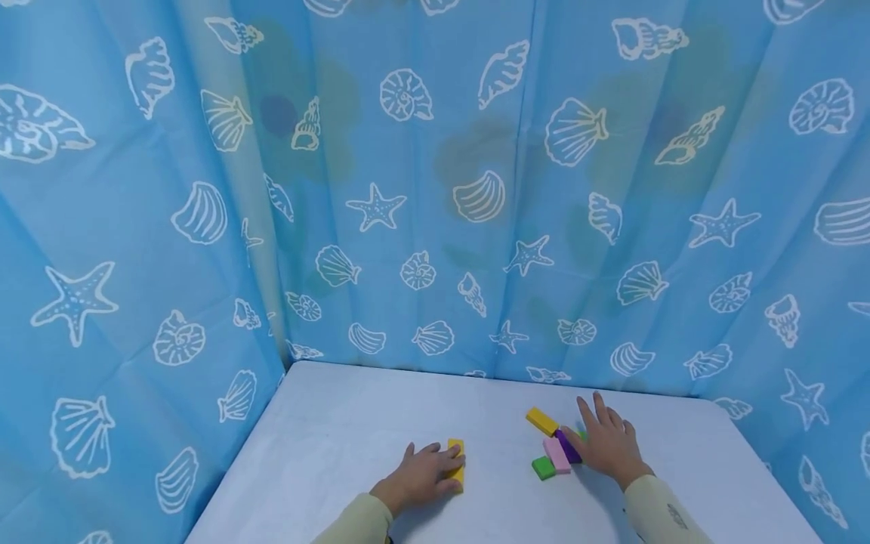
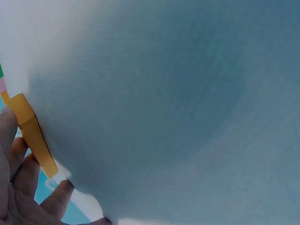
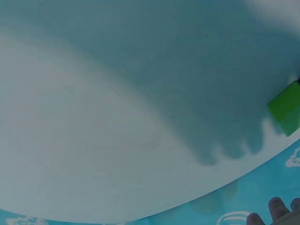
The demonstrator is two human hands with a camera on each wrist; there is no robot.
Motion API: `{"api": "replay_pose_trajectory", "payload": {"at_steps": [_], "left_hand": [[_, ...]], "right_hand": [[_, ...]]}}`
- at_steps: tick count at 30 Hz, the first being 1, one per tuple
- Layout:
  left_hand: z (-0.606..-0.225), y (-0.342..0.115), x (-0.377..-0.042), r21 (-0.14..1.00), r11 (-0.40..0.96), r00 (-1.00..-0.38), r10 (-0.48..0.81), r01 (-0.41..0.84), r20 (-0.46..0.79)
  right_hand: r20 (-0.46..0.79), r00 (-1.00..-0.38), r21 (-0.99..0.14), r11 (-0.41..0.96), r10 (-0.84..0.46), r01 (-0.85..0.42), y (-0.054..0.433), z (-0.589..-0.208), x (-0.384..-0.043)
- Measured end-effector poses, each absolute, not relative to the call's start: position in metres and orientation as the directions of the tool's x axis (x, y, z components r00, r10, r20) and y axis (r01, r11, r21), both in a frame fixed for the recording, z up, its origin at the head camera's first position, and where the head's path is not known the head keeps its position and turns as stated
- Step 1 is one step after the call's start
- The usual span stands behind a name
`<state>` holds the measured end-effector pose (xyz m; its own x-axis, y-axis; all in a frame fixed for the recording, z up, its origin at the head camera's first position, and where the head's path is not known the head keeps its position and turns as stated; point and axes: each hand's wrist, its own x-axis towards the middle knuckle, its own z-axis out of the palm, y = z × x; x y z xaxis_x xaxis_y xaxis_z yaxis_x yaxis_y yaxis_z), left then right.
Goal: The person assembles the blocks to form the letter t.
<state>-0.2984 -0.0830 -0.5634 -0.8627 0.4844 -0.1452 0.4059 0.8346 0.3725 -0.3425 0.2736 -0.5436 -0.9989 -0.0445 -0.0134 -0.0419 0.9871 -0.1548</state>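
My left hand holds a long yellow block on the white table, thumb at its near end and fingers along it. In the left wrist view the same yellow block lies between the thumb and the fingers. My right hand is over the right side of a small group of blocks, fingers spread. Its thumb is close to a purple block and partly covers a green block. A pink block leans against the purple one, with another green block beside it.
A second yellow block lies at the far end of the group. The white table ends at a blue curtain printed with white shells and starfish, which closes in the back and both sides.
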Motion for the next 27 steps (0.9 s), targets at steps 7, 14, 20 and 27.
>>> {"api": "replay_pose_trajectory", "payload": {"at_steps": [7,14,20,27], "left_hand": [[-0.563,-0.083,-0.298,0.373,0.827,-0.857,0.497,0.421,-0.134],[-0.56,-0.085,-0.299,0.373,0.828,-0.859,0.495,0.419,-0.134],[-0.558,-0.085,-0.298,0.382,0.83,-0.86,0.489,0.407,-0.145],[-0.557,-0.084,-0.299,0.353,0.841,-0.862,0.483,0.409,-0.152]], "right_hand": [[-0.024,-0.998,-0.158,0.986,-0.054,-0.05,0.262,-0.544,-0.344],[0.02,-0.996,-0.147,0.986,-0.082,-0.084,0.255,-0.547,-0.345],[0.029,-0.995,-0.151,0.984,-0.096,-0.099,0.253,-0.547,-0.35],[0.012,-0.995,-0.176,0.979,-0.099,-0.1,0.253,-0.549,-0.352]]}}
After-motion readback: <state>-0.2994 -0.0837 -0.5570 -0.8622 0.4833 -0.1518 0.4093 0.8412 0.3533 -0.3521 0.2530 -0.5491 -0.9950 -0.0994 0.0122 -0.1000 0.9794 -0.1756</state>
